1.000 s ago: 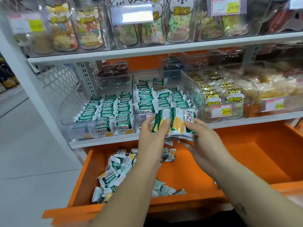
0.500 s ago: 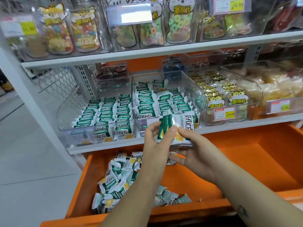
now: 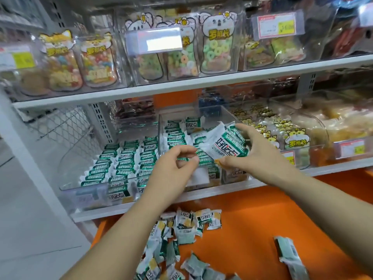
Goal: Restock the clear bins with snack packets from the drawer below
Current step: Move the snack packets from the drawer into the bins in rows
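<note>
bright, even light from above, with only soft shadows under the shelf boards. a white glare patch washes out the label holder, and the clear bins carry hazy reflections. the whole view is slightly soft; the left hand and the snack packets in the right hand are smeared. shelf lines bow toward the edges, where detail turns muddy.

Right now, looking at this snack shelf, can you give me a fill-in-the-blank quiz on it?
The right hand grips a stack of ___-and-white packets. The open drawer below is coloured ___. The clear bin at far left holds ___ rows of packets.
Missing words: green; orange; three.
</note>
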The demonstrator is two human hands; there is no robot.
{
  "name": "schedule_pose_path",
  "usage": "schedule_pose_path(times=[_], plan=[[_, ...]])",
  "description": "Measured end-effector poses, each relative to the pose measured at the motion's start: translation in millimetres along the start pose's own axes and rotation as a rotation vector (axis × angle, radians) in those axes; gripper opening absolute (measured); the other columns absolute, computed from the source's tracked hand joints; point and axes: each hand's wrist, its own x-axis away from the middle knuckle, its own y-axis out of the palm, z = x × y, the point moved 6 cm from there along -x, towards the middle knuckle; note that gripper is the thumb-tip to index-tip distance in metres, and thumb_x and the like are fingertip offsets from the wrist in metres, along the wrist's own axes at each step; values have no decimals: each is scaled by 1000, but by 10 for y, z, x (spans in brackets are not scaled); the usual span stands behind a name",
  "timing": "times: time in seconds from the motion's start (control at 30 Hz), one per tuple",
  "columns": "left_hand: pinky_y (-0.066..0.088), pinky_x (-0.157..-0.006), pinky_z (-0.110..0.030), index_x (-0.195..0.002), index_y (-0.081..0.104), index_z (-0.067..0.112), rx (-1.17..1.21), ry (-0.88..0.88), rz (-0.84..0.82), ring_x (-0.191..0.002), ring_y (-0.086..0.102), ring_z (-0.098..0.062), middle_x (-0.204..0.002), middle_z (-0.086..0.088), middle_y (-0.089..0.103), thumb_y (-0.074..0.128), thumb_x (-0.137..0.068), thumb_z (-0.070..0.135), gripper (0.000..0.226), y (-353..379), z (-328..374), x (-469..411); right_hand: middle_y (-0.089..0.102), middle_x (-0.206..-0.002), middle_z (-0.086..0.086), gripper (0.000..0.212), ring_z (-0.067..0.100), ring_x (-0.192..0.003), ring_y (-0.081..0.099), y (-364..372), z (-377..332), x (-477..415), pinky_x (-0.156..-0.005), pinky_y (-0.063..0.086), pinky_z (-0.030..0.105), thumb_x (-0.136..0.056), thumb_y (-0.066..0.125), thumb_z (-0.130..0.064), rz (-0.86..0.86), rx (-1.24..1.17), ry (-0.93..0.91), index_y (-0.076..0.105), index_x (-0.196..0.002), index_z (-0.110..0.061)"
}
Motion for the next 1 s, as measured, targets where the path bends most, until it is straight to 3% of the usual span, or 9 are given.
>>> schedule_pose_path(times=[0.07,0.13,0.2,0.3,0.4,0.53,0.63,0.77,1.0], plan=[[41,-52,-5,-97,60,33,-103,35,24,-61,55,7,-90,18,63,59,-92,19,15,-66,-37,-258,54,-106,-17,87,-5,-90,60,-67,0,-236,-75,49,9,-60,85,-37,-2,128,-83,37,-132,-26],[39,-50,-5,-97,62,30,-214,64,21,-57,52,6,-88,17,63,58,-93,18,14,-112,-51,-468,53,-119,-4,102,9,-105,56,-93,41,-426,-90,52,31,-52,80,-49,-1,331,-132,34,-139,-21],[39,-51,-7,-98,63,28,-326,98,17,-61,54,5,-89,17,64,57,-93,18,13,-117,-88,-739,48,-123,0,105,16,-111,50,-111,128,-656,-97,47,38,-57,80,-43,-9,508,-169,29,-145,-19],[49,-77,-23,-98,62,31,-518,120,-18,-84,61,-5,-91,19,62,55,-93,20,13,-66,-157,-1133,43,-130,1,105,18,-119,43,-82,246,-939,-103,40,36,-64,78,-42,-58,744,-227,20,-149,-20],[51,-88,-34,-104,62,33,-706,126,-70,-95,61,-10,-101,17,64,56,-92,25,15,44,-271,-1478,38,-136,0,106,17,-123,39,-13,382,-1149,-106,36,33,-67,76,-46,-111,865,-269,14,-150,-23],[50,-87,-34,-113,60,30,-906,150,-177,-97,57,-15,-108,8,64,57,-91,30,22,242,-377,-1864,36,-131,-5,104,15,-119,38,50,481,-1302,-105,36,34,-68,71,-51,-117,949,-337,10,-149,-26],[48,-82,-30,-121,57,23,-990,100,-355,-100,58,-20,-116,0,62,61,-88,35,35,416,-474,-2085,33,-127,-9,103,12,-115,36,34,515,-1306,-99,37,27,-70,70,-53,-106,943,-349,8,-148,-29],[45,-76,-30,-122,52,22,-1091,1,-498,-92,56,-19,-111,0,60,67,-84,41,45,524,-585,-2240,30,-130,-11,102,10,-118,34,62,548,-1288,-99,33,21,-72,65,-58,-128,1030,-378,2,-148,-31],[48,-91,-34,-135,46,20,-1097,-85,-529,-105,57,-24,-127,-4,57,74,-77,45,69,601,-677,-2322,31,-130,-12,101,10,-118,34,78,578,-1310,-101,32,24,-72,63,-60,-142,1048,-386,1,-148,-32]])
